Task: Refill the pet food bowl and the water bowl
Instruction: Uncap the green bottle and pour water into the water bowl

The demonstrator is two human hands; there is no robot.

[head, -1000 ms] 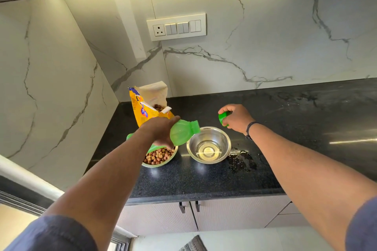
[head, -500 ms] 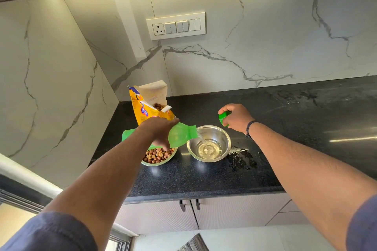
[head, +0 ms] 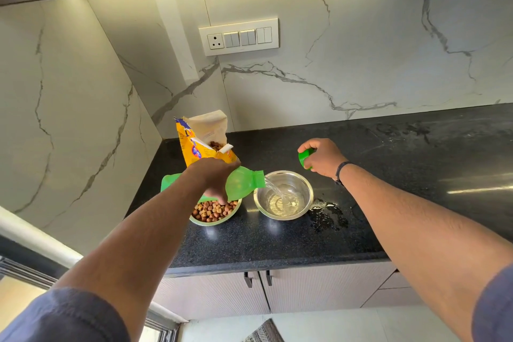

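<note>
My left hand (head: 215,175) grips a green plastic bottle (head: 241,183) tipped on its side, mouth pointing right. A stream of water runs from it into the steel water bowl (head: 305,189), which holds a shallow pool. Just left of that stands a second steel bowl (head: 211,212) filled with brown kibble, partly under my left hand and the bottle. My right hand (head: 323,157) hovers behind the water bowl, closed around the green bottle cap (head: 305,157).
An open yellow pet food bag (head: 204,141) stands in the corner behind the kibble bowl. Spilled water (head: 329,215) wets the black counter (head: 416,175) right of the water bowl. Marble walls close the left and back; cabinet doors (head: 249,294) sit below the counter edge.
The bottle has tipped lower toward the water bowl, and water now pours in a steady stream; the bowl's water level has risen slightly. My right hand has stayed in place.
</note>
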